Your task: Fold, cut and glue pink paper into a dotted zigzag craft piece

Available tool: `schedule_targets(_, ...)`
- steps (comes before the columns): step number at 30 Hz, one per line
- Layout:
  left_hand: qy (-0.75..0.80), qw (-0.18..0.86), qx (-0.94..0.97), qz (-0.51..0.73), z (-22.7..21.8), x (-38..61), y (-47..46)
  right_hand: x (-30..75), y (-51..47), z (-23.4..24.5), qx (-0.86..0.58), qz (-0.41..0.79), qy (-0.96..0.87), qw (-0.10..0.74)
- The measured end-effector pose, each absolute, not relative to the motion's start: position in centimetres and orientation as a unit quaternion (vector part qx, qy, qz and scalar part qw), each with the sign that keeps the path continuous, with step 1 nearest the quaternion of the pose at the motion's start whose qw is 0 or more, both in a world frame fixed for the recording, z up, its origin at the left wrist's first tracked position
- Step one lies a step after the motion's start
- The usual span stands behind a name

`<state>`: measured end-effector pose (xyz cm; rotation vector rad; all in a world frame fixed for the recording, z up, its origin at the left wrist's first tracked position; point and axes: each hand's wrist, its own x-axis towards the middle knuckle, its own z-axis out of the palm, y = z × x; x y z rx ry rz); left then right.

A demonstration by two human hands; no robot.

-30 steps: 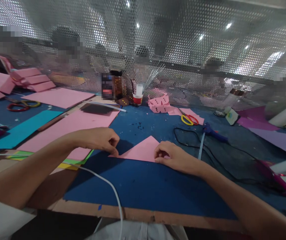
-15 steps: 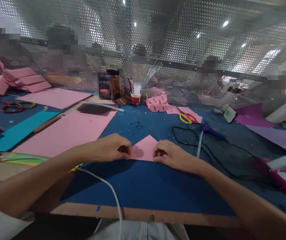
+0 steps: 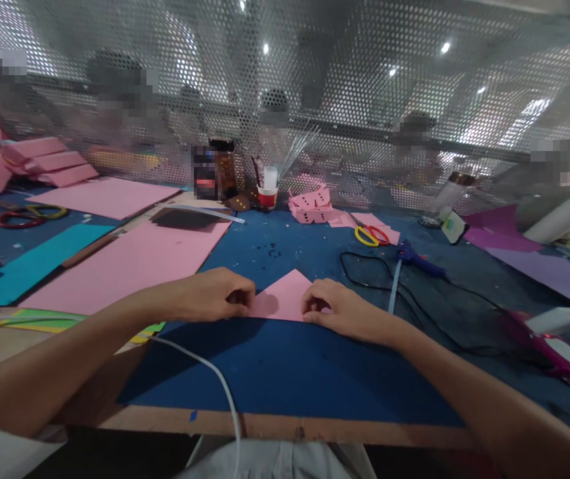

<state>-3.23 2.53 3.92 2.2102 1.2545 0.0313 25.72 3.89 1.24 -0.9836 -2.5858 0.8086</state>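
Observation:
A pink paper folded into a triangle (image 3: pixel 285 297) lies on the blue mat (image 3: pixel 285 372) in front of me. My left hand (image 3: pixel 219 296) is curled with its fingertips pressing the triangle's left part along the lower fold. On the triangle's right corner, my right hand (image 3: pixel 337 308) has its fingers bent and pinching the paper down. Both forearms reach in from the near edge.
A large pink sheet (image 3: pixel 130 263) and a teal strip (image 3: pixel 35 263) lie to the left. Yellow-red scissors (image 3: pixel 370 235), a blue glue gun (image 3: pixel 414 258) with black cable, jars, a red cup (image 3: pixel 267 195) and purple paper (image 3: pixel 549 269) sit further back. A perforated metal screen stands behind.
My left hand slid right along the bottom fold, from the triangle's left tip to near its middle, covering the left part. The right hand stayed in place.

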Motion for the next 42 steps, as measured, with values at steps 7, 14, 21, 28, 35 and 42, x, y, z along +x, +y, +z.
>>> schedule_targets(7, 0.467, 0.264, 0.844, 0.009, 4.1, -3.5, 2.3, 25.8, 4.0, 1.2, -0.327, 0.276, -0.894, 0.134)
schedule_targets(14, 0.395, 0.24, 0.881, 0.096, 2.2, -1.9, 2.1, 25.9, 4.1, 0.8, -0.317, 0.26, -0.902, 0.139)
schedule_targets(21, 0.378, 0.204, 0.898, 0.098, 1.2, -2.1, 2.4, 26.1, 3.9, 0.7, -0.298, 0.211, -0.917, 0.159)
schedule_targets(28, 0.38, 0.185, 0.901, 0.099, 1.3, -1.9, 2.3, 26.2, 3.5, 0.4, -0.271, 0.121, -0.944, 0.144)
schedule_targets(35, 0.387, 0.184, 0.898, 0.096, 1.4, -1.8, 2.3, 26.4, 3.0, 1.4, -0.272, 0.132, -0.947, 0.109)
schedule_targets(42, 0.393, 0.212, 0.89, 0.094, 1.4, -2.0, 2.4, 26.8, 3.0, 1.4, -0.286, 0.159, -0.938, 0.115)
